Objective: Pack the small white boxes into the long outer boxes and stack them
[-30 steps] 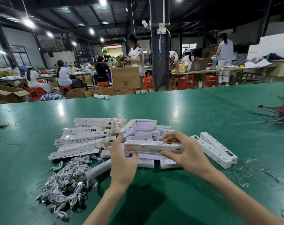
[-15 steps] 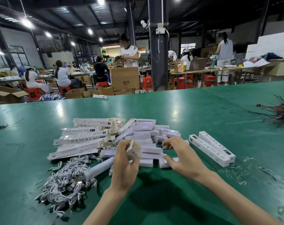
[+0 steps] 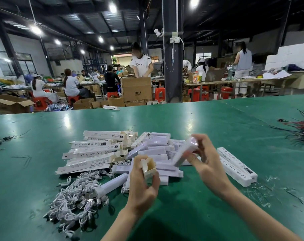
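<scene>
Holding one box in each hand above the green tabletop [image 3: 200, 122].
Working amid clutter: heap of small white boxes [image 3: 156, 150] right behind the hands, flat printed outer boxes [image 3: 94, 150] stacked to its left, tangle of white USB cables [image 3: 74, 197] at near left, two closed long boxes [image 3: 236, 166] side by side just to the right, bundle of red and dark wires [image 3: 302, 129] well off at the far right edge. Gripping a long outer box [image 3: 148, 168] in the left hand [image 3: 142, 190], open end turned toward the camera, tan inside showing, length hidden behind the palm. Pinching a small white box [image 3: 185, 152] in the right hand [image 3: 208, 164]: plain, blurred, tilted, lower end aimed down-left toward that open mouth, still apart from it.
</scene>
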### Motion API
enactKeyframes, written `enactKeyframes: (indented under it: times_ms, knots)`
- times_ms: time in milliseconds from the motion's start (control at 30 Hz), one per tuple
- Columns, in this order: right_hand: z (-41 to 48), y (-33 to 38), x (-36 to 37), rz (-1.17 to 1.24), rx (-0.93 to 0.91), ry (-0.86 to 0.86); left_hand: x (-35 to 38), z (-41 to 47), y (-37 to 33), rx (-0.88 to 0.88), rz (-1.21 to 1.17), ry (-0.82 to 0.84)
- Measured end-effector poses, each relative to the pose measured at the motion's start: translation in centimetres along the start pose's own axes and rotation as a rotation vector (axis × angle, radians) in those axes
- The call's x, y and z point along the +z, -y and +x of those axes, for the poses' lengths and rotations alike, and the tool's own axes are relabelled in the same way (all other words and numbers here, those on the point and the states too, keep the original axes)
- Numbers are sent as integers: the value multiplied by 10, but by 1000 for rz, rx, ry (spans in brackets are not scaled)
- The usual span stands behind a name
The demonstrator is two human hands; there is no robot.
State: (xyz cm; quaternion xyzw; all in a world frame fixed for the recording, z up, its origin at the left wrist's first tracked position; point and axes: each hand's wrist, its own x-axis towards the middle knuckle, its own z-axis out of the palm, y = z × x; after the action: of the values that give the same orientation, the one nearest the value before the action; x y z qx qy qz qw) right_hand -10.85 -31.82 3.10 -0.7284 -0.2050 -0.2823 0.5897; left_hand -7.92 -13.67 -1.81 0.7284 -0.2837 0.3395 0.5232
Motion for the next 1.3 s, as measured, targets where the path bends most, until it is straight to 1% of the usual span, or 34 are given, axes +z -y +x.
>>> enactKeyframes:
  times_ms: [33, 100, 167, 233, 300, 367, 533, 600, 800, 900, 1000, 1100, 1133, 1300]
  knots:
    - [3, 13, 3, 153, -9, -34, 0, 0, 0, -18, 9, 1]
    - [13, 39, 8, 302, -73, -78, 0, 0, 1, -90, -13, 2]
    - [22, 63, 11, 373, -131, -78, 0, -2, 1, -172, -88, -3]
    - [27, 80, 15, 387, -168, -10, 1, -4, 1, -264, -172, -7]
    - [29, 86, 21, 332, -168, 56, 1, -5, 2, -347, -249, -21]
    - [30, 84, 27, 266, -111, 68, 0, -4, 2, -378, -289, -21]
    - [36, 64, 36, 216, 104, 36, -2, 0, -3, -359, -313, 34]
    - [38, 58, 34, 222, 146, 26, -2, 0, -5, -357, -331, 69]
    - [43, 59, 27, 106, 21, 47, -5, 5, -4, -427, -304, 115]
    - [43, 61, 24, 31, -42, 118, -8, 8, -7, -426, -290, 154]
    - [44, 62, 22, -21, -63, 179, -10, 10, -13, -431, -316, 173]
    - [44, 61, 21, -89, -39, 323, -10, 10, -18, -436, -326, 175]
    - [44, 60, 22, -140, -60, 357, -9, 9, -20, -438, -332, 178]
    - [37, 49, 30, -317, -197, 385, -8, 7, -20, -438, -328, 144]
